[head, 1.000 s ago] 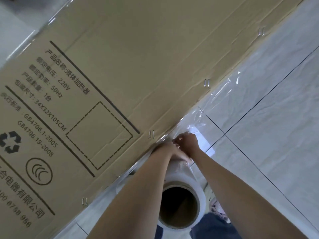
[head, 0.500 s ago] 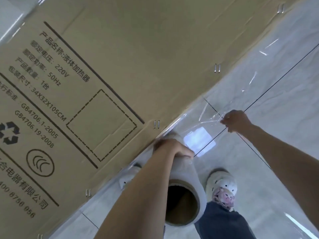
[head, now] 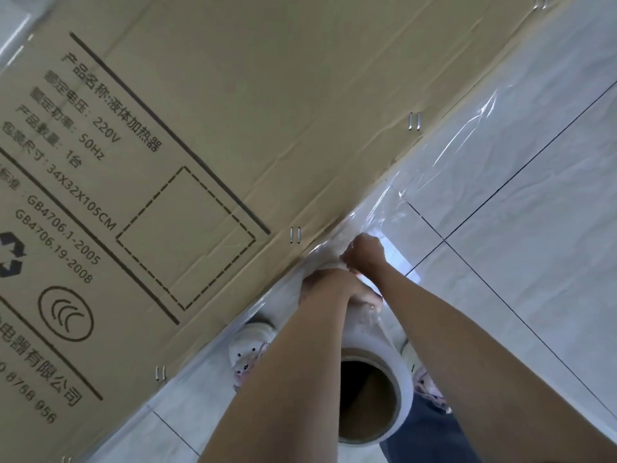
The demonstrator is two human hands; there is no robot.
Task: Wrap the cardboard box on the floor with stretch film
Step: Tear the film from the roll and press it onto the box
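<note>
- Across the upper left and centre of the frame the cardboard box [head: 267, 95] is seen lying on the tiled floor [head: 534, 295], its long edge running diagonally from lower left to upper right.
- Just below centre the roll of stretch film [head: 370, 379] is held end-on, its hollow brown core facing the camera.
- The left hand [head: 330, 289] is wrapped over the far end of the roll, fingers curled round it; the right hand [head: 365, 252] is seen just beyond, touching the left, fingers closed on what looks like the loose film, though the pinch itself cannot be made out.
- A clear sheet of film [head: 450, 155] is stretched along the box edge toward the upper right.
- Film is judged thin, light, clingy and easily torn or bunched; it is best taken at the free edge with a broad pinch and kept under tension.
- The roll is judged stiff and moderately heavy, best gripped round its body or by the core.
- The box is judged rigid but bulky, with metal staples [head: 415, 121] along the seam on which film may snag.
- Printing can be read on the box: "220V", "50Hz", "34X32X105CM", "GB4706.1-2005", "GB4706.19-2008", a recycling symbol [head: 11, 255], a CCC mark [head: 65, 314], Chinese text and part of a phone number.
- White shoes [head: 248, 345] are seen beside the roll.
</note>
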